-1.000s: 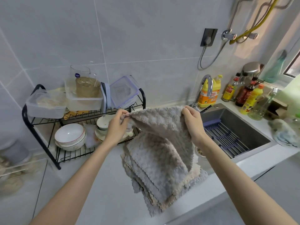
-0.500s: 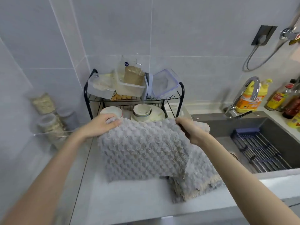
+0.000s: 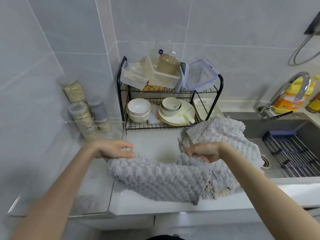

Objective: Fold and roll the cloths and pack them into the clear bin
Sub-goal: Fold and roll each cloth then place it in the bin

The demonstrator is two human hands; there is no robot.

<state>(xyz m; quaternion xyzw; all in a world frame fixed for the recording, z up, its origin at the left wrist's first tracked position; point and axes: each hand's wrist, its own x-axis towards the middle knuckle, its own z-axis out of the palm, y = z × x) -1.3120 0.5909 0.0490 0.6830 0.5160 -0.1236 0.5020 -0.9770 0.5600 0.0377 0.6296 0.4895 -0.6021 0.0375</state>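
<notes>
My fingers (image 3: 128, 150) on both hands grip one gray cloth (image 3: 161, 181); more cloths (image 3: 225, 134) lie behind my right hand (image 3: 204, 151).

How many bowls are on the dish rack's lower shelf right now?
3 visible. Two white bowls are stacked at the shelf's left: upper, lower. One cream bowl sits on the plates to their right. More may be nested unseen.

grey cloth (image 3: 161, 181) | nubbly, draped over counter edge | more cloths (image 3: 223, 134) heaped just right
</notes>
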